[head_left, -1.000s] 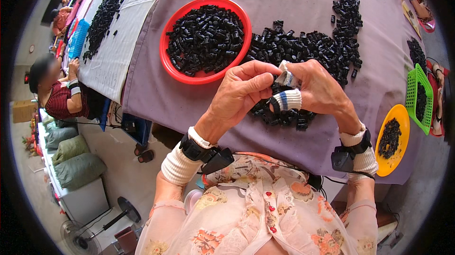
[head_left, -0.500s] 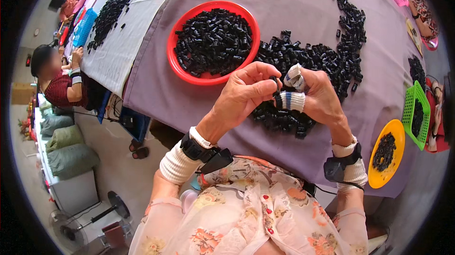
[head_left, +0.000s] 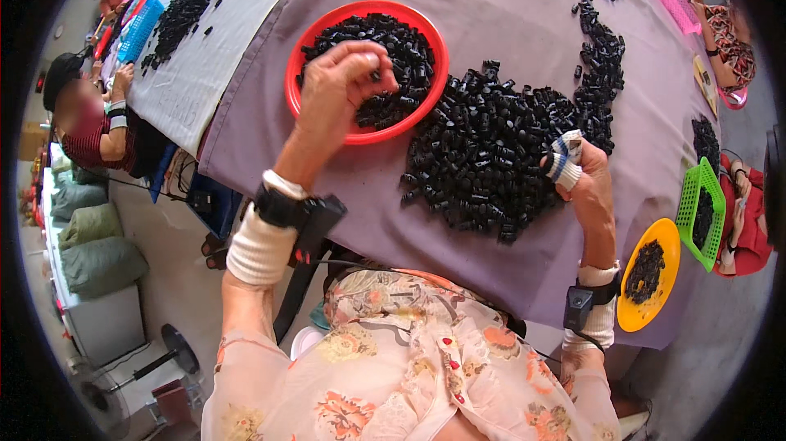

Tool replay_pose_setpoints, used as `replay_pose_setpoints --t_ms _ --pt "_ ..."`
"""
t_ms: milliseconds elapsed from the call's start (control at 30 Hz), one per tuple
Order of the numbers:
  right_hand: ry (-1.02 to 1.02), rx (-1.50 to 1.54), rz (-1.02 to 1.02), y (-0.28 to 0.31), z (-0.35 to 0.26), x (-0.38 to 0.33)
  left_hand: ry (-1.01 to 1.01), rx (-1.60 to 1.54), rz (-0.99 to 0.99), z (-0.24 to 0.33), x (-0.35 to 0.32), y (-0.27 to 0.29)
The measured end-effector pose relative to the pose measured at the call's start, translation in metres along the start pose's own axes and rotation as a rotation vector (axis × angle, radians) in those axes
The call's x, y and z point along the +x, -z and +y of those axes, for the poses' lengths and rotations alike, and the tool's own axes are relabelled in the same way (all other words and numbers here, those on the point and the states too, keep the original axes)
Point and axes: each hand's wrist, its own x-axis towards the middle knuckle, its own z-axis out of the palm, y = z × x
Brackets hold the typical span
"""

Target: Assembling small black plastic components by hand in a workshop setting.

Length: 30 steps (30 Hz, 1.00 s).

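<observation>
My left hand (head_left: 340, 85) has left my right hand (head_left: 583, 175), its fingers now bunched over the red bowl (head_left: 303, 72) of black pieces (head_left: 483, 146), dropping one, I judge, while my taped right fingers curl on the heap.

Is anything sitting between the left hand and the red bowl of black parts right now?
Nothing visible does. The left hand hangs directly over the round red plastic bowl, fingertips bunched above the small black plastic parts inside it. The right hand rests apart, at the edge of the loose black pile on the purple cloth.
</observation>
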Motion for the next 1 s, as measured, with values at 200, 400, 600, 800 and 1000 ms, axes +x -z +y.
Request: replay_pose_setpoints --t_ms 200,400,600,800,1000 --pt "-0.020 0.040 0.069 0.016 0.006 -0.005 -0.209 0.809 0.153 0.017 0.008 -0.002" --pt "-0.047 -0.011 -0.015 0.007 0.015 -0.002 -0.432 1.035 -0.430 -0.060 -0.057 -0.062" --pt "-0.024 -0.041 -0.035 0.008 0.029 -0.010 -0.578 1.265 -0.593 -0.099 -0.075 -0.087" --pt "-0.049 -0.010 -0.039 0.007 0.030 -0.015 -0.546 1.242 -0.708 -0.105 -0.074 -0.078" --pt "-0.052 0.000 -0.057 0.007 0.024 -0.015 -0.521 1.111 -0.624 -0.088 -0.066 -0.076"
